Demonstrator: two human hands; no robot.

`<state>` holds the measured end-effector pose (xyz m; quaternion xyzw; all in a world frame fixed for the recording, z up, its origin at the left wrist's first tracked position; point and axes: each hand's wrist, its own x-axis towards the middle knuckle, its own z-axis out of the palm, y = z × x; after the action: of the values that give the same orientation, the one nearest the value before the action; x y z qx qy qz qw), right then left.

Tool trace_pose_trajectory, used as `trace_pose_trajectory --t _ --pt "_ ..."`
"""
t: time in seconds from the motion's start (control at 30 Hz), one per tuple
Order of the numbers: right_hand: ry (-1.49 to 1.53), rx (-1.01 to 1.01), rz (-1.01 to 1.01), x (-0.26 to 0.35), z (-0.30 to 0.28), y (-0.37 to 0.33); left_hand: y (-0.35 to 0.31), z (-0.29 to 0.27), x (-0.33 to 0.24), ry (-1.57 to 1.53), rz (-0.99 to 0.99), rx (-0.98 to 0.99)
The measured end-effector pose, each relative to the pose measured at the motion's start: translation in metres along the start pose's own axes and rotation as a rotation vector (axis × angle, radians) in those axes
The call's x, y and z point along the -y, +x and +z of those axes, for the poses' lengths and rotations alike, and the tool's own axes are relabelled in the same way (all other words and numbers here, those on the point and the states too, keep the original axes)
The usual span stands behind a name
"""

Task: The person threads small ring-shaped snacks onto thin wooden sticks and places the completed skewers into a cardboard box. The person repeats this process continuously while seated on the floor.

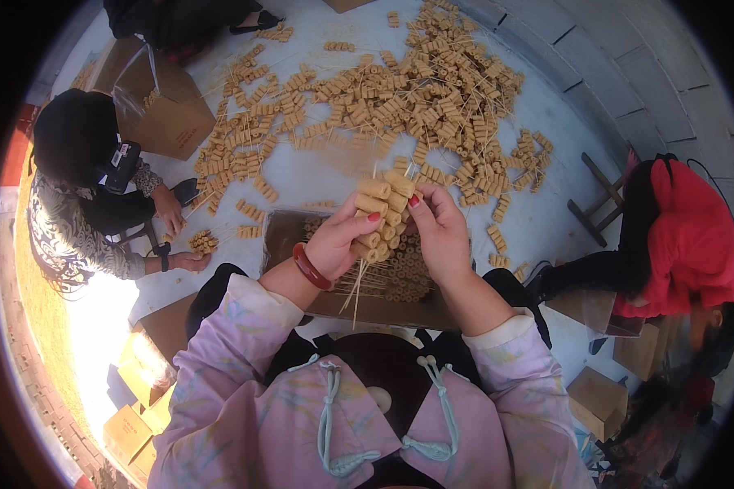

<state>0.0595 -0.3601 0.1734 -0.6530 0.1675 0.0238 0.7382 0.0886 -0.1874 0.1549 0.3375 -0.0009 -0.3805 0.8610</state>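
Observation:
Between my two hands I hold a bundle of skewers (381,213), tan ridged rolls threaded on thin pale sticks. My left hand (338,244) wraps the bundle from the left, its thumb lying across the rolls. On the other side my right hand (440,236) closes on the upper rolls with thumb and fingers. Bare stick ends point down toward me and a few stick out at the top. Directly below the bundle stands an open cardboard box (276,236), lined with more skewers (408,273) packed in rows. My forearms partly cover the box.
A large heap of skewers (457,98) spreads over the pale surface ahead. At left, a person (73,196) handles a small bundle beside a tall carton (163,114). A person in red (693,236) bends at right near a wooden stool (599,200). More cartons (599,399) stand around.

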Motion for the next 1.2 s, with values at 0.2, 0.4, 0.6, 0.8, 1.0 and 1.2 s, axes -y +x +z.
trace_pose_trajectory --t 0.2,0.4,0.6,0.8,1.0,1.2 --pt "0.042 -0.051 -0.014 -0.003 0.000 0.004 0.000 0.008 0.000 0.081 -0.045 -0.036" --pt "0.083 -0.053 -0.104 0.002 0.003 0.001 -0.002 0.016 0.006 0.113 -0.010 -0.056" --pt "0.205 0.008 -0.196 0.006 0.017 -0.015 -0.001 0.022 0.023 0.108 0.032 -0.070" --pt "0.335 -0.006 -0.107 0.006 0.015 -0.015 -0.004 0.021 0.028 0.219 0.017 0.005" --pt "0.422 -0.003 -0.075 0.010 0.015 -0.013 -0.002 0.022 0.024 0.285 0.067 0.023" --pt "0.298 -0.028 -0.071 0.004 0.015 -0.009 0.000 0.023 0.026 0.230 0.084 0.005"
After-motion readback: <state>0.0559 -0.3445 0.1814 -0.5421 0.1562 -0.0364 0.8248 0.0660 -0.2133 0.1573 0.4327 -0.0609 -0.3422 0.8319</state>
